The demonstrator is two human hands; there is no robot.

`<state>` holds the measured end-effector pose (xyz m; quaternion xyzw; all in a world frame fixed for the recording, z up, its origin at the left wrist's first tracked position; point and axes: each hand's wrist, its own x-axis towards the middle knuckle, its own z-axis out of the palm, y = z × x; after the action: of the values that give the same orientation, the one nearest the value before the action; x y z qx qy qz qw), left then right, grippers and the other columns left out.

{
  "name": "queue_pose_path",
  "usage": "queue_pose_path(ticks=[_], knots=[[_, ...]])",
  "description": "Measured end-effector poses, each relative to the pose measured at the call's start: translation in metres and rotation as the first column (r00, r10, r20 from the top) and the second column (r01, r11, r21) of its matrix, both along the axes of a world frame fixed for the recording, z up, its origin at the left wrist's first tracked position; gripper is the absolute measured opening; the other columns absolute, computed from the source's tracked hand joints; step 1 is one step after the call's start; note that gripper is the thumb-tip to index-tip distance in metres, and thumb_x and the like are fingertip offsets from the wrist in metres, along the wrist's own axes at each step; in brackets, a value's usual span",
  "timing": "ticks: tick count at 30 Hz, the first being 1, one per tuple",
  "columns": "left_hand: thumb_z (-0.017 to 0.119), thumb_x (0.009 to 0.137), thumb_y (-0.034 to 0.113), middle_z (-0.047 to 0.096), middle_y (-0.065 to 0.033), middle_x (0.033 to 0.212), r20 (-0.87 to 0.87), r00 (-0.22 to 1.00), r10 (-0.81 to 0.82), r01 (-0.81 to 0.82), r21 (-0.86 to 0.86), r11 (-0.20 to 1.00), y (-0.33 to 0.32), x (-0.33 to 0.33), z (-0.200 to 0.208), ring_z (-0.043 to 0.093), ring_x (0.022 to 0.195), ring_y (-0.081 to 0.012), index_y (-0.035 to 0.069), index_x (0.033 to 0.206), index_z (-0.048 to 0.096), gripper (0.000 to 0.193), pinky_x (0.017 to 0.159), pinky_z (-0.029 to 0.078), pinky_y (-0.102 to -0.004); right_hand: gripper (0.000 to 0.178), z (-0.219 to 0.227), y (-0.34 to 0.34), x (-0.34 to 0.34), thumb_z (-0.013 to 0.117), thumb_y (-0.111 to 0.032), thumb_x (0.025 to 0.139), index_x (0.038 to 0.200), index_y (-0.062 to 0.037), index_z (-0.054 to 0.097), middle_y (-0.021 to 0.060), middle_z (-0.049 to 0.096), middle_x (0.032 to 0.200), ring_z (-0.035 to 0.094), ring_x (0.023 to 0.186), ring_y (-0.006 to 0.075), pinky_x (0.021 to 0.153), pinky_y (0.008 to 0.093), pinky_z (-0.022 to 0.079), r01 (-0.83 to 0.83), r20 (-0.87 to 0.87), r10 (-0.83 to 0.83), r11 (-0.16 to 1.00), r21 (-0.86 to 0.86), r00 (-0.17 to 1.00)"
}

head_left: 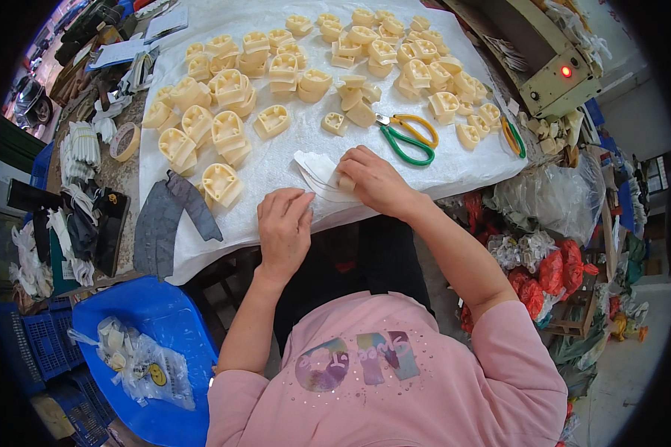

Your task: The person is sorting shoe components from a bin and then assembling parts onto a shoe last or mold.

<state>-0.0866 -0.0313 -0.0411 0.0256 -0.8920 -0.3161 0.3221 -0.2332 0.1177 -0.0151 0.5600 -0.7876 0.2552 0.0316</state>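
Both my hands work at the near edge of the white-covered table [265, 156]. My right hand [376, 180] is closed, its fingers round a small beige piece [346, 183] that is mostly hidden. Under those fingers lies a thin white curved sheet piece [322, 170] with a dark line across it. At the sheet's left side is my left hand [285, 220], fingers bent together; what they pinch, if anything, is hidden. Just beyond the right hand rest scissors with one green and one yellow handle [408, 143].
Many cream moulded parts [227, 138] cover the table's far side. Dark grey curved pieces [159, 220] hang at the front left corner. A blue chair [179, 320] holding plastic bags stands lower left. At right are more scissors [513, 137] and a machine with a red light [555, 82].
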Motion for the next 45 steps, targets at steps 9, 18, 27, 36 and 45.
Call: queue_pose_path(ticks=[9,18,27,36,45], knots=[[0.071,0.066,0.004,0.059,-0.0027,0.095,0.033,0.998,0.046,-0.042,-0.093,0.995,0.005,-0.006,-0.004,0.054,0.097,-0.0239,0.011,0.092,0.068,0.027,0.084,0.039,-0.0374,0.006,0.013,-0.011,0.003,0.057,-0.008,0.073,0.075,-0.0026,0.057,0.0113,0.054,0.086,0.054,0.087,0.0268,0.076,0.0364,0.047,-0.017,-0.168,0.052,0.979,0.203,0.985],[0.072,0.064,0.002,0.06,-0.0029,0.097,0.026,0.997,0.071,-0.067,-0.152,0.986,0.006,-0.009,-0.005,0.054,0.097,-0.0254,0.011,0.09,0.069,0.028,0.083,0.039,-0.0375,0.009,0.029,-0.018,0.003,0.06,-0.012,0.069,0.073,-0.0033,0.059,0.0109,0.054,0.082,0.054,0.086,0.0259,0.073,0.0353,0.046,-0.132,-0.199,0.215,0.922,0.363,0.956],[0.07,0.069,0.004,0.059,-0.0059,0.101,-0.07,0.997,0.03,-0.037,-0.103,0.994,0.009,-0.013,-0.004,0.056,0.099,-0.0244,0.007,0.094,0.067,0.025,0.085,0.041,-0.0379,0.007,0.006,-0.009,-0.012,0.059,-0.007,0.074,0.078,-0.0015,0.057,0.0123,0.052,0.086,0.05,0.086,0.0302,0.076,0.0382,0.043,-0.09,0.148,0.084,0.995,0.034,0.985],[0.069,0.07,0.007,0.059,-0.0063,0.102,0.027,0.999,0.033,-0.024,-0.275,0.961,0.02,-0.03,0.001,0.055,0.102,-0.0238,0.006,0.099,0.065,0.029,0.088,0.04,-0.0379,0.01,0.008,0.025,-0.035,0.055,-0.002,0.081,0.091,-0.0021,0.058,0.0106,0.056,0.098,0.055,0.082,0.0167,0.072,0.033,0.045,0.472,0.953,0.046,0.861,-0.19,0.3],[0.052,0.094,0.029,0.061,-0.0126,0.094,0.145,0.959,-0.245,0.085,0.677,0.731,0.044,-0.035,0.04,0.057,0.078,-0.0219,0.0,0.108,0.061,0.034,0.068,0.043,-0.0338,0.029,0.043,0.018,0.009,0.069,-0.008,0.059,0.085,-0.0058,0.057,0.0084,0.055,0.102,0.051,0.094,0.0302,0.08,0.0462,0.04,-0.077,-0.082,0.063,0.98,-0.184,0.995]])
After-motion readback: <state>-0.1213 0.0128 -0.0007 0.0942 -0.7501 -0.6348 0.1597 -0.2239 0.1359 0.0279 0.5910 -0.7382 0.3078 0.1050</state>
